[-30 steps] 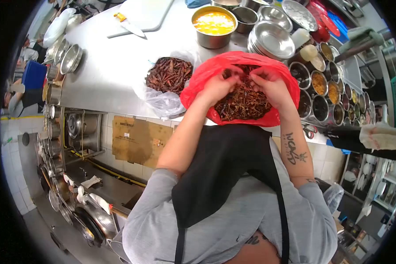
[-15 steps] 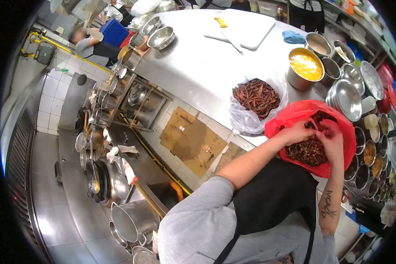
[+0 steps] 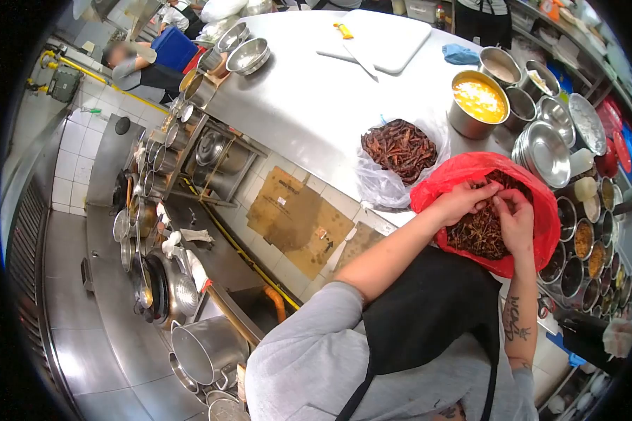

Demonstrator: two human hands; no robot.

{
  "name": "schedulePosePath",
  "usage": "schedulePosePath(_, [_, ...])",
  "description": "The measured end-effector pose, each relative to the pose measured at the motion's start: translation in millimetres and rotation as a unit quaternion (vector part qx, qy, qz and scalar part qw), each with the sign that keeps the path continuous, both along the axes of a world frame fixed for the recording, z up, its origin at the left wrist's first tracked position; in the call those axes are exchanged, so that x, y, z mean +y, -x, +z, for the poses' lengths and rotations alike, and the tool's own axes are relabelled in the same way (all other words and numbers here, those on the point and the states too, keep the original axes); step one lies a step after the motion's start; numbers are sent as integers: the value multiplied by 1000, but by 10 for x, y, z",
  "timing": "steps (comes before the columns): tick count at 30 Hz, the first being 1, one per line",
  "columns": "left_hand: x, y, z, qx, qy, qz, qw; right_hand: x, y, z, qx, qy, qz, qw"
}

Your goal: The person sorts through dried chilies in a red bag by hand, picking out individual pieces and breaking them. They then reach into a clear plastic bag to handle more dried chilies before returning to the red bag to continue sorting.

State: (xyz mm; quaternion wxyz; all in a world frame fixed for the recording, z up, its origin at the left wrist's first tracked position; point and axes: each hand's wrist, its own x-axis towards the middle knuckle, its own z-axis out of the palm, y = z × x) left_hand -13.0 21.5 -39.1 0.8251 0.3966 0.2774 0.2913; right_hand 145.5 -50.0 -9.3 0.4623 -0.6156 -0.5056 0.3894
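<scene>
A red plastic bag (image 3: 546, 242) lies open on the steel table's near edge, full of thin, dark reddish-brown dried pieces (image 3: 476, 237). Above its contents, my left hand (image 3: 465, 201) has thumb and fingertips pinched together. My right hand (image 3: 516, 223) comes in from the right, also pinching, its fingertips almost meeting the left ones. Whatever small piece is between the fingers is too small to make out. To the left of the red bag, a clear plastic bag (image 3: 380, 188) holds dried red chilies (image 3: 399, 151).
Behind the bags stands a pot of yellow-orange liquid (image 3: 479, 105), near stacked metal bowls (image 3: 546, 151). A knife (image 3: 358, 55) lies across a white cutting board (image 3: 393, 38). Metal containers of ingredients (image 3: 583, 240) line the right. Across the aisle are pots (image 3: 207, 351); another person (image 3: 144, 74) stands far left.
My hands have come closer together over the red bag, with the right fingers now pinched near the left fingertips. The whole view has shifted slightly. Both bags stay in place.
</scene>
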Motion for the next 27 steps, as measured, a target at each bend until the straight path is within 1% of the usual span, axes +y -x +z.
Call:
schedulePosePath(1, [4, 2, 7, 15, -1, 6, 1000, 6, 7, -12, 29, -1, -11, 1000])
schedulePosePath(4, [22, -10, 5, 56, 10, 26, 998, 13, -14, -10, 19, 4, -22, 1000])
schedulePosePath(7, [44, -73, -84, 107, 13, 39, 993, 6, -14, 43, -90, -18, -35, 995])
schedulePosePath(8, [46, -78, -57, 125, 11, 43, 991, 3, -8, 62, -91, -27, -28, 995])
schedulePosePath(10, [31, -87, -3, 82, 33, 35, 995, 5, 2, 92, -93, -45, -14, 995])
schedulePosePath(11, [16, -79, 28, 61, 45, 32, 997, 4, -10, 60, -65, -61, -10, 996])
schedulePosePath(12, [12, -80, -5, -12, 90, 7, 996, 1, -29, 0, -36, -76, -5, 996])
schedulePosePath(14, [6, -68, -35, -155, 177, -41, 971, -19, -29, -38, 44, -97, -2, 994])
schedulePosePath(16, [-21, -100, 20, -204, 215, -17, 955, -41, -44, -22, 145, -110, -3, 983])
schedulePosePath(17, [-29, -110, 55, -229, 234, -5, 945, -52, -82, -8, 166, -98, 6, 981])
schedulePosePath(18, [34, -108, -78, -254, 231, -13, 939, -68, -155, 1, 188, -84, 16, 978])
schedulePosePath(19, [77, -98, -124, -232, 205, -10, 951, -65, -241, -9, 210, -72, 26, 975])
schedulePosePath(20, [113, -60, -75, -209, 179, -8, 961, -32, -300, 10, 76, -16, 34, 996])
schedulePosePath(22, [120, -12, 18, -150, 137, 11, 979, 64, -230, -65, -12, -29, 32, 999])
schedulePosePath(23, [134, -15, -35, -146, 130, -7, 981, 129, -180, -76, -56, -34, 30, 997])
schedulePosePath(25, [180, -16, -180, -140, 117, -44, 982, 276, -231, -314, -231, -61, 90, 967])
schedulePosePath(27, [116, 8, -57, -131, 108, -35, 985, 313, -78, -203, -391, -73, 162, 903])
